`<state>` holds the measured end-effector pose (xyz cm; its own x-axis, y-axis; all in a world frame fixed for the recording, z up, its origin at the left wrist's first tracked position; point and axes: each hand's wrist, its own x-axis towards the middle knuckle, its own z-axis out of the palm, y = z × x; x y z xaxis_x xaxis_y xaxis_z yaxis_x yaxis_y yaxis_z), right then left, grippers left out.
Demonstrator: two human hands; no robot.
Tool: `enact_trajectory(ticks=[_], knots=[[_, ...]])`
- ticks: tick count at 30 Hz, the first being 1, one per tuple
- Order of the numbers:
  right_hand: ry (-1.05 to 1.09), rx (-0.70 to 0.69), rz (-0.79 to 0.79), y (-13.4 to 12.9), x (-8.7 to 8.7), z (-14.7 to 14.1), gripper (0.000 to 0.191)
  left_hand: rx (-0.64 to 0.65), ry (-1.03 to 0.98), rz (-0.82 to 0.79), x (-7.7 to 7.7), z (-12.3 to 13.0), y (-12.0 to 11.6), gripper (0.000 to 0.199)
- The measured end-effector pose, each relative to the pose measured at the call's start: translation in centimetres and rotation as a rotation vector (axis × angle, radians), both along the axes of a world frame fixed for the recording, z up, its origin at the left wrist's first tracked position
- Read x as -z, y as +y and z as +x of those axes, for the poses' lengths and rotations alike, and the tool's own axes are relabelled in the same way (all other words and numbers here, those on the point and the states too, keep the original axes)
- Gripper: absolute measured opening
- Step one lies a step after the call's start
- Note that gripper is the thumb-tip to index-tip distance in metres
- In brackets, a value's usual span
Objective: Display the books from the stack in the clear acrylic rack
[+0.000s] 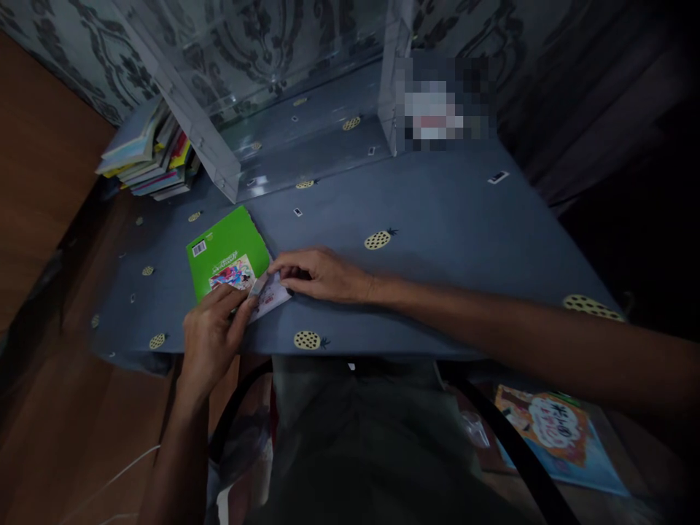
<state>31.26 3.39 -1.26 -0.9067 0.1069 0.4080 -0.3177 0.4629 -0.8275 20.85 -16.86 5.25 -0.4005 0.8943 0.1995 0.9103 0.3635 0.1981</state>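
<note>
A green-covered book (225,240) with a barcode and a small colourful picture lies on the cloth-covered table. Along its right side the cover edge looks ragged, and a pale page (272,295) shows beneath. My left hand (215,321) grips the near corner of the book, thumb and fingers closed around a pale, narrow strip (259,283) that looks like a turned-up edge. At the strip's far end, my right hand (324,274) has its index finger and thumb curled together over the book's right edge. What lies between those right fingertips is too small to tell.
A stack of books (150,157) stands at the back left, beside a clear acrylic rack (227,171). The blue tablecloth (437,219) has a pineapple print. Below the table on the right lies a colourful book (558,437). A blurred-out item (434,109) sits at the back right.
</note>
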Motion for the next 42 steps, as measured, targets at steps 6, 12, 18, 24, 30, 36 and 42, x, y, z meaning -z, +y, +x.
enact_trajectory(ticks=[6,12,18,24,30,36,42], knots=[[0.009,0.014,0.026,0.1,0.2,-0.2,0.024,0.009,0.044,0.003,0.2,0.2,-0.1,0.03],[0.001,0.012,0.027,0.0,0.1,-0.1,0.02,0.021,0.076,-0.02,0.2,0.3,-0.2,0.032],[0.017,-0.004,0.013,0.0,0.2,-0.1,0.018,0.021,0.117,-0.037,0.5,0.3,-0.2,0.037],[0.035,-0.005,0.065,-0.1,-0.1,0.0,0.015,0.034,0.156,-0.024,0.7,0.5,-0.3,0.037],[0.039,0.043,0.108,-0.2,-0.1,0.1,0.025,0.028,0.263,-0.092,0.6,1.3,-0.2,0.035],[0.07,-0.049,0.302,0.0,0.1,0.8,0.028,0.032,0.412,-0.128,1.2,2.0,-0.2,0.033],[0.091,-0.041,0.658,-0.2,-0.2,1.5,0.022,0.053,0.452,-0.072,2.0,1.4,-0.3,0.031]])
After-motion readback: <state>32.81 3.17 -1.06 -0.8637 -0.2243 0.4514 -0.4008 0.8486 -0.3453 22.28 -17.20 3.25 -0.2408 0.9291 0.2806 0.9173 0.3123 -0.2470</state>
